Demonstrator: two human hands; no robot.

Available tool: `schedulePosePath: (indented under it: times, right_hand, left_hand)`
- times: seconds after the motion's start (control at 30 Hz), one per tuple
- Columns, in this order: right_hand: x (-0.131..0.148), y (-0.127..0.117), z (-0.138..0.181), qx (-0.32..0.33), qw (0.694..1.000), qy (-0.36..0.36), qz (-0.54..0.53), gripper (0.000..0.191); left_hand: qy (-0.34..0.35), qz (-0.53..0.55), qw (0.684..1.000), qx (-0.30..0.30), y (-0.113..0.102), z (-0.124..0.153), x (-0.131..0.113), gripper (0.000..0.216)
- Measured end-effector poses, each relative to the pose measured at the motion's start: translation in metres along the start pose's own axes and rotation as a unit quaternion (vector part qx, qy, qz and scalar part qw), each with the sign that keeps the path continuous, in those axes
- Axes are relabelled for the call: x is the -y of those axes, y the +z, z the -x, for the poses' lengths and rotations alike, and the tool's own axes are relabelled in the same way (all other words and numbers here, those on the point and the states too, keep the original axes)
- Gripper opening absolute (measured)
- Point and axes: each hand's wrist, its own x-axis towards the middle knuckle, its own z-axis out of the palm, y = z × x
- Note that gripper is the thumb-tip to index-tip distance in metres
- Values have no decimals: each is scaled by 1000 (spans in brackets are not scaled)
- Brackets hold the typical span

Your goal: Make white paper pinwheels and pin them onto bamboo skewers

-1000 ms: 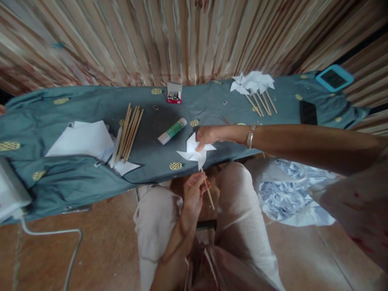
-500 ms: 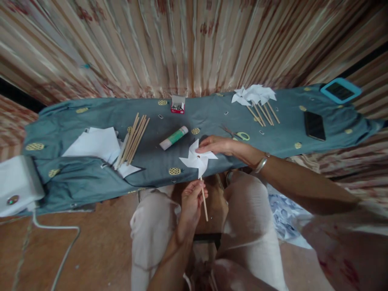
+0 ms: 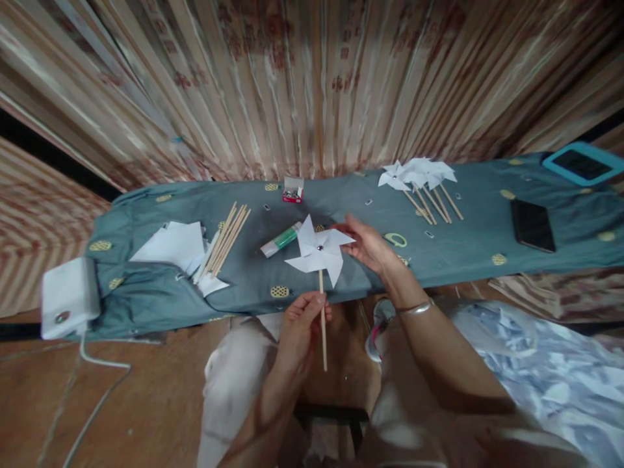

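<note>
A white paper pinwheel with a silver pin at its centre stands upright on a thin wooden stick. My left hand is closed around that stick below the blades, and the stick's lower end sticks out beneath my fingers. Beside the right-hand blade is my right hand, thumb raised and fingers apart, the fingertips partly behind the blade tip; whether they touch it I cannot tell. Behind the pinwheel lies a glue stick with a green label, partly covered. Scissors show a green handle past my right hand, which hides their blades.
On the cloth-covered table are wooden sticks, white paper pieces and a small red box of pins. Several pinwheels lie at the back right, near a phone and a blue-framed device. A white box with a cable stands left.
My right hand has come off the pinwheel's blades and moved to their right. The blades have turned, and the pinwheel faces me more. The view has shifted slightly.
</note>
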Motion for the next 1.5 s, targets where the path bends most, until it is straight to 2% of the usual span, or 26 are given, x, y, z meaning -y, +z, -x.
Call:
schedulePosePath:
  times: [0.2,0.3,0.43,0.63,0.87,1.0,1.13,1.2,1.27,1.37,1.5]
  right_hand:
    - [8,-23,5,-16,994,-55,-96,38]
    - [7,-33,12,-16,995,-49,-90,44]
    - [-1,-32,21,13,998,-46,-44,41]
    - [-10,-20,22,44,998,-37,-2,38]
    - [-9,-12,14,46,997,-39,-40,30]
    - [-9,-11,15,37,997,-43,-52,29]
    - [-6,-20,16,67,997,-33,5,24]
    - [-4,-31,13,50,997,-33,58,24]
    - [0,-43,8,-26,993,-60,97,20]
    - [7,-55,-1,-77,991,-87,72,18]
    - [15,-54,-8,-90,988,-122,16,38]
  left_hand:
    - [25,-25,998,44,32,-20,-17,39]
    - [42,-32,997,49,46,-41,-23,42]
    - [52,-38,996,61,54,-63,-20,42]
    - [36,-59,996,57,50,-70,-8,41]
    - [42,-77,994,62,46,-61,-5,40]
    - [33,-110,992,49,37,-52,-1,40]
    - [36,-122,991,38,27,-45,-3,38]
    - [44,-127,991,26,22,-43,-6,39]
    - [55,-134,989,9,17,-43,-8,38]
    - [70,-142,987,-17,11,-45,-5,35]
    - [80,-165,983,-11,9,-52,-2,31]
